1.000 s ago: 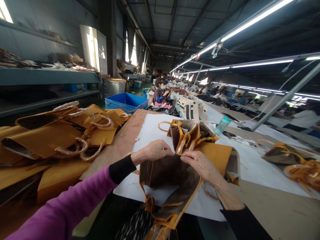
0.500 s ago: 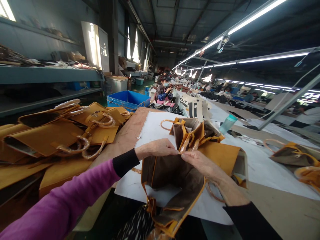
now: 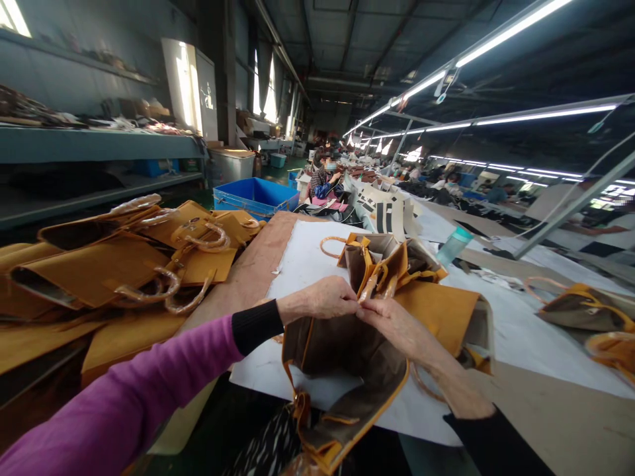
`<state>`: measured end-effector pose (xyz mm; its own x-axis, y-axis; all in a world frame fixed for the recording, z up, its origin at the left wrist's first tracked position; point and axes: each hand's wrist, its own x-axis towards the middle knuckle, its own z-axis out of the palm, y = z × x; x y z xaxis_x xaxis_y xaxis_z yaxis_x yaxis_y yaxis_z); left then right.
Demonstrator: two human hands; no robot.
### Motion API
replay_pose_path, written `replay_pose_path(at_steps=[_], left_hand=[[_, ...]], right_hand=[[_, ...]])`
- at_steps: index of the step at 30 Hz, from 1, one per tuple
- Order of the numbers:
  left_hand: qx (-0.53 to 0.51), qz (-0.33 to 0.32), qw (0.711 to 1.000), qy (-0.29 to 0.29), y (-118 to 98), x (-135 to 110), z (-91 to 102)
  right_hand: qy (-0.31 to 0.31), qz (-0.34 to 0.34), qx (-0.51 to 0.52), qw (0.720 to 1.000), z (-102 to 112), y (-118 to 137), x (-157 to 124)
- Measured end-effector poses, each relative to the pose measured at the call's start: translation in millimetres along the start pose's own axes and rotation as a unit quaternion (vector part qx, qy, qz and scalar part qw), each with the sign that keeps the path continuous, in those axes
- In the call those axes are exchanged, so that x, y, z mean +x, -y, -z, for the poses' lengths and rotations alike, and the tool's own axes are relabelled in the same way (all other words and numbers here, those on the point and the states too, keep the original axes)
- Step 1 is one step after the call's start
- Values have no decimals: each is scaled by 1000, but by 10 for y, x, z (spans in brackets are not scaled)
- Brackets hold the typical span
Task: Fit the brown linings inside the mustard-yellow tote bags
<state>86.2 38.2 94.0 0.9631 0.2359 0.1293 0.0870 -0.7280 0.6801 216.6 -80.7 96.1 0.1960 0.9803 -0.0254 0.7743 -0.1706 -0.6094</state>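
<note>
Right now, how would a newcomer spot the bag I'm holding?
Find the large white sheet. Over its near edge, a mustard-trimmed bag gapes open, showing brown lining. Unlike the neighbouring bags, it has your left hand and right hand at its rim.

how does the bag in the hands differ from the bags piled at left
The held bag shows mostly brown lining; the piled bags show mostly mustard outsides. The left hand and right hand pinch the held bag's edge; neither touches the piled bags. Both show mustard material.
</note>
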Motion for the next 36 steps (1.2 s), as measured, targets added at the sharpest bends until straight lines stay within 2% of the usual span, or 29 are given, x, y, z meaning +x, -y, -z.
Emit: replay_pose_path(at_steps=[5, 9, 12, 17, 20, 23, 27, 31, 36], left_hand=[[-18, -11, 1000, 9, 81, -86, 146], [-46, 61, 997, -9, 216, -313, 389], [-79, 84, 993, -25, 306, -493, 459], [-144, 107, 983, -36, 382, -566, 318], [-137, 110, 983, -52, 384, -534, 248], [-82, 81, 990, -81, 369, -537, 228], [-34, 52, 992, -107, 325, -597, 205], [-28, 66, 990, -123, 272, -645, 178], [-92, 89, 987, -97, 295, -614, 171]], right_hand=[[8, -14, 22, 1000, -32, -3, 23], [7, -25, 42, 999, -50, -10, -4], [2, -21, 50, 999, -62, -7, -18], [3, -15, 49, 999, -93, -33, -31], [4, -13, 23, 1000, -87, -43, -43], [11, -16, -60, 998, -49, 37, -38], [-9, -6, -178, 984, -44, 272, 37], [15, 37, -148, 988, -143, 426, 146], [1, 23, -153, 988, -212, 425, 161]])
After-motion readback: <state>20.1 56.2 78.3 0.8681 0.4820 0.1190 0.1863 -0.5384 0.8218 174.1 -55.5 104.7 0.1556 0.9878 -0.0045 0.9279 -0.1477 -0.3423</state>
